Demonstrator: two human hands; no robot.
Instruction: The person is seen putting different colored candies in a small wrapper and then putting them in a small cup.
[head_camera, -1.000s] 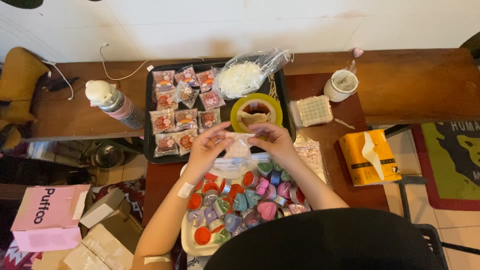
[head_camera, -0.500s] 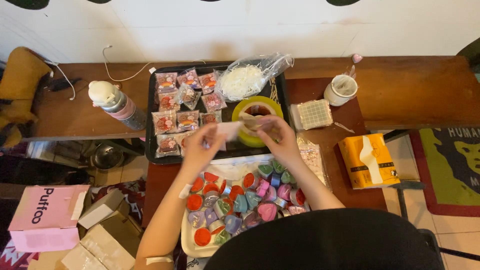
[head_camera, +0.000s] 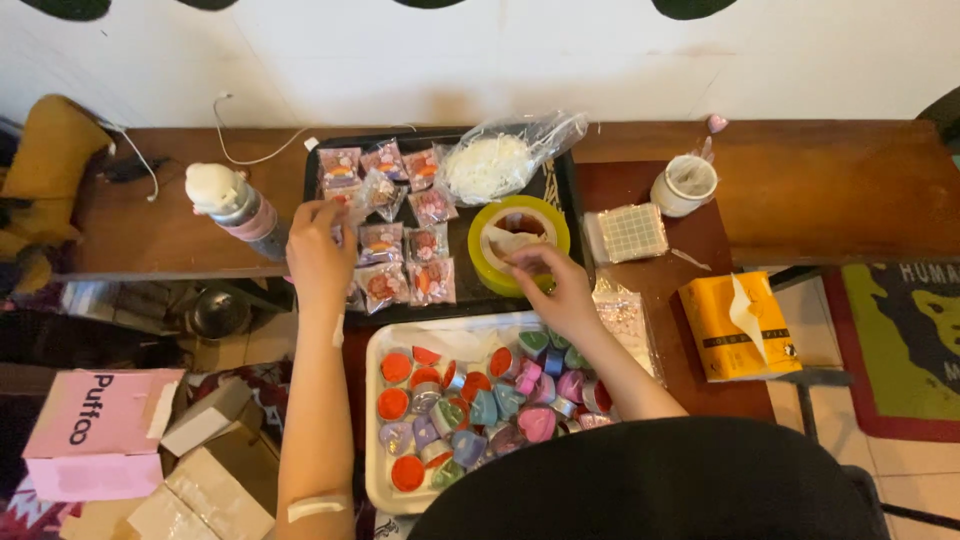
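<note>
Left hand pinches small clear cellophane packet over black tray of sealed packets. Right hand, fingers curled, touches yellow tape roll on same tray; we cannot tell if it grips. White tray of coloured heart-shaped candles sits just beneath wrists. Risk, we judge: right forearm brushes candles, knocks them out of place.
</note>
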